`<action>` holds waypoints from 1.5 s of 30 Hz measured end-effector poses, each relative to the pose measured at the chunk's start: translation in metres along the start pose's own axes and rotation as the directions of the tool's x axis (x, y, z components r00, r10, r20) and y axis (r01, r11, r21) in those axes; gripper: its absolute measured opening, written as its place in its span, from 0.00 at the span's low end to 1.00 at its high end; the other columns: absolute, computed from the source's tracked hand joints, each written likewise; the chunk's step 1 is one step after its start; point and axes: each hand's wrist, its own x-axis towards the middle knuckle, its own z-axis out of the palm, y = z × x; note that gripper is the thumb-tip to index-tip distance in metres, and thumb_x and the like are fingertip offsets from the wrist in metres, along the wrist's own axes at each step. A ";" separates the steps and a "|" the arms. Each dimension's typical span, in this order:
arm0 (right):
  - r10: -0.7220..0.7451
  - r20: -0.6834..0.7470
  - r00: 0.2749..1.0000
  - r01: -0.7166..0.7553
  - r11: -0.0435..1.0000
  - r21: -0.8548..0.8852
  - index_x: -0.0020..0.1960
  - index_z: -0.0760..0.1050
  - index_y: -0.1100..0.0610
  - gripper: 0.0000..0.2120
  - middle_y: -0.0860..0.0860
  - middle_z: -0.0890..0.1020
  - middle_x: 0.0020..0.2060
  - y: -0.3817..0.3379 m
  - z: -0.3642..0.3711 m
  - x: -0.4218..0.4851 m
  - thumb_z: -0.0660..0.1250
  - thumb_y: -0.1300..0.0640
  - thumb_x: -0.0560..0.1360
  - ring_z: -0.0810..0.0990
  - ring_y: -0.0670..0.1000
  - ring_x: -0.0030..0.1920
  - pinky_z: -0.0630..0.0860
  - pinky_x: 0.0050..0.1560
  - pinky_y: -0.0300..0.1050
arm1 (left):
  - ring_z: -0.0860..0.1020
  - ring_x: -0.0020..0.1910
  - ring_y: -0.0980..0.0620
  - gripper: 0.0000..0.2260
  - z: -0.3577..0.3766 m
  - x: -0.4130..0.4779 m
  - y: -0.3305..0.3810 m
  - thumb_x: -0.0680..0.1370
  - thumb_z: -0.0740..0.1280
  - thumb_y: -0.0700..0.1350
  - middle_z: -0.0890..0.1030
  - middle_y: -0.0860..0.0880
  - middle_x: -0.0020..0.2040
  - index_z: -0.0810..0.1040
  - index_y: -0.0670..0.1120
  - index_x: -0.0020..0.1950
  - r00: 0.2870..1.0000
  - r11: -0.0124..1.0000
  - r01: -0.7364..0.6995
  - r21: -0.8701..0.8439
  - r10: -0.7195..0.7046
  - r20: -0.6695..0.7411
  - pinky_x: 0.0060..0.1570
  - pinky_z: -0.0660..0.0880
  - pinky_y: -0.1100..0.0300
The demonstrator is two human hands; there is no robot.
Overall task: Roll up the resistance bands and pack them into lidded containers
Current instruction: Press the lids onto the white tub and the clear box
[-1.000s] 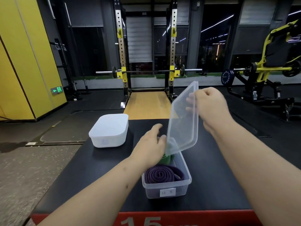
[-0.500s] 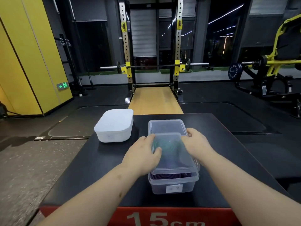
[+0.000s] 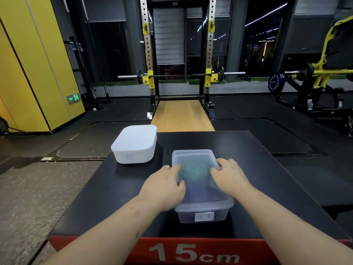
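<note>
A clear plastic container point(image 3: 202, 215) with a white label stands on the black platform point(image 3: 114, 197). Its clear lid point(image 3: 196, 157) lies flat on top. Through the lid I see a rolled green band point(image 3: 194, 170) and a dark purple band point(image 3: 202, 194) nearer me. My left hand point(image 3: 164, 185) presses on the lid's left edge with fingers spread. My right hand point(image 3: 230, 175) presses on the lid's right edge. Neither hand grips anything.
A white lidded container point(image 3: 134, 146) stands at the platform's back left. The platform has a red front face marked 15cm. Beyond it are a squat rack with a barbell point(image 3: 181, 75), a wooden lifting strip and a yellow machine at right.
The lid went from upright in my right hand to flat on the container. Both hands now press its two long edges, and the lid sits squarer than half a second ago.
</note>
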 end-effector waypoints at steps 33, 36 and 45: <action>-0.178 -0.057 0.982 0.153 0.941 -0.302 0.66 0.75 0.49 0.32 0.52 0.71 0.71 -0.010 0.019 -0.036 0.40 0.42 0.76 0.68 0.54 0.72 0.64 0.74 0.53 | 0.59 0.76 0.47 0.19 0.025 -0.006 0.026 0.83 0.52 0.55 0.64 0.45 0.75 0.70 0.49 0.70 0.994 0.986 -0.041 0.164 0.056 -0.092 0.77 0.52 0.51; -0.199 -0.083 0.977 0.168 0.944 -0.284 0.69 0.76 0.50 0.39 0.53 0.71 0.74 -0.006 0.021 -0.039 0.36 0.41 0.72 0.66 0.53 0.76 0.63 0.76 0.54 | 0.52 0.79 0.49 0.22 0.031 -0.010 0.024 0.84 0.51 0.55 0.59 0.46 0.78 0.64 0.50 0.77 0.995 0.993 -0.042 0.107 0.051 -0.090 0.80 0.45 0.51; -0.186 0.020 0.982 0.184 0.943 -0.276 0.76 0.69 0.49 0.26 0.51 0.63 0.80 -0.008 0.017 -0.042 0.49 0.47 0.81 0.57 0.51 0.80 0.57 0.79 0.53 | 0.59 0.76 0.48 0.23 0.030 -0.008 0.020 0.82 0.51 0.60 0.65 0.47 0.74 0.68 0.51 0.73 0.993 0.984 -0.075 0.162 0.088 -0.075 0.79 0.49 0.51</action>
